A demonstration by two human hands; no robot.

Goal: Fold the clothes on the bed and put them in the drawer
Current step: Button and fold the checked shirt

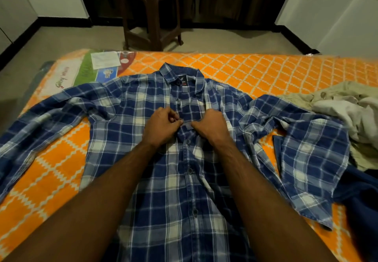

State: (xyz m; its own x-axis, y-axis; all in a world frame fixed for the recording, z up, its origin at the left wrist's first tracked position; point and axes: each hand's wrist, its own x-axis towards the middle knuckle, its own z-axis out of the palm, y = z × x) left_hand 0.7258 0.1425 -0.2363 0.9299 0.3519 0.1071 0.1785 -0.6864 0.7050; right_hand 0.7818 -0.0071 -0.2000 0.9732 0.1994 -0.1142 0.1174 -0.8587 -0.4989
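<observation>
The plaid shirt [163, 180] runs off the bottom edge, hem unseen, and its left sleeve is cut by the left edge. Both forearms cover much of its front. The right hand [208, 126] curls knuckles-up — its fingertips are hidden. The beige clothes [347, 106] and a dark blue garment [360, 196] are cropped at the right edge. Label print on the mattress [266, 71] is too small to read.

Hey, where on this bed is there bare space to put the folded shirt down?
The far right of the orange patterned mattress, beyond the blue plaid shirt and its collar, is bare. Another patch lies under its left sleeve. The right edge is crowded with a beige clothes pile.
</observation>
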